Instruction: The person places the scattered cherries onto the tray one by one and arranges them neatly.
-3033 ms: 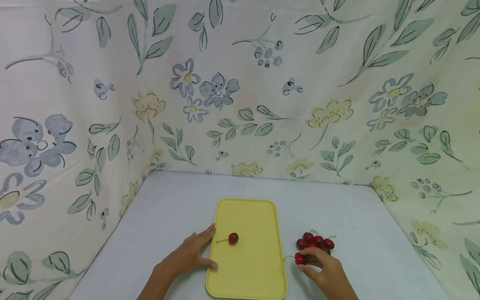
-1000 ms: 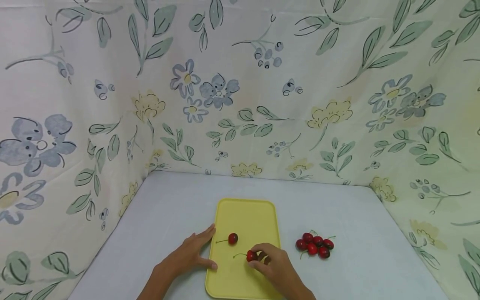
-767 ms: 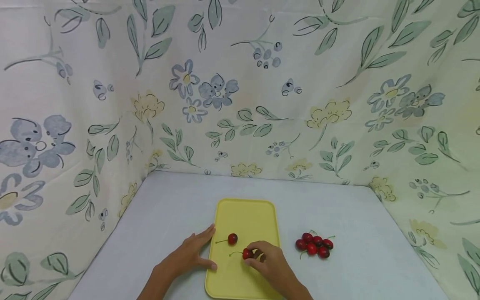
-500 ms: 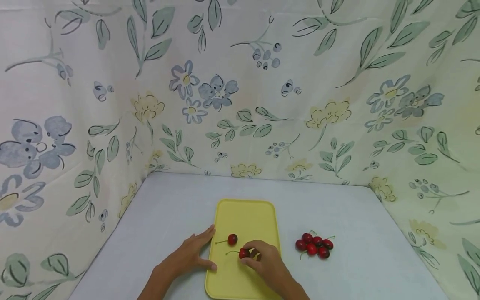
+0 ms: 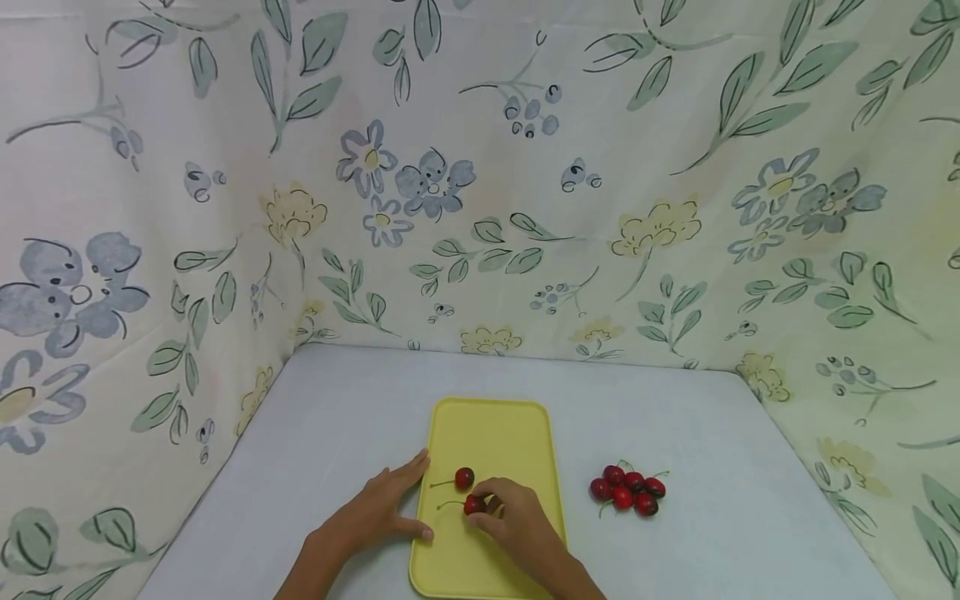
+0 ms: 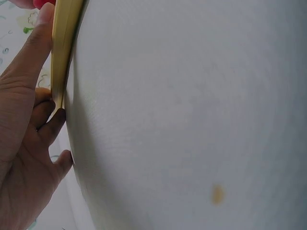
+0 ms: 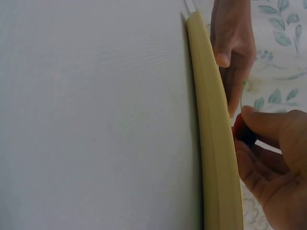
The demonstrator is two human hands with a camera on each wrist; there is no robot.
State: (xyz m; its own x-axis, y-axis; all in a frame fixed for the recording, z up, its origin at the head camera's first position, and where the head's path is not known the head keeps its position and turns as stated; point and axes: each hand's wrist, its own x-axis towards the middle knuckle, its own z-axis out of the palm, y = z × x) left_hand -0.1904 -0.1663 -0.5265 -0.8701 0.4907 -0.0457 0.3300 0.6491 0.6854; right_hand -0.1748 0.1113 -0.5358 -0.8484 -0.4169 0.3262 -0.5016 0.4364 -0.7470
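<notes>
In the head view a yellow tray (image 5: 487, 433) lies on the white table. My right hand (image 5: 512, 515) pinches a dark red cherry (image 5: 473, 505) over the tray's middle, its green stem pointing left. Just above it in the picture, another cherry (image 5: 464, 478) lies on the tray with its stem also to the left. My left hand (image 5: 382, 504) rests at the tray's left edge, fingers spread and thumb touching the rim. The right wrist view shows the pinched cherry (image 7: 245, 130) between thumb and fingers, beyond the tray's side wall (image 7: 216, 143).
A cluster of several red cherries (image 5: 623, 497) with stems lies on the white table (image 5: 720, 467) to the right of the tray. Floral cloth (image 5: 480, 275) hangs behind the table and along both sides.
My right hand has carried one cherry from the cluster at the right onto the tray, moving left until it is just below the first cherry. The left hand has stayed at the tray's edge.
</notes>
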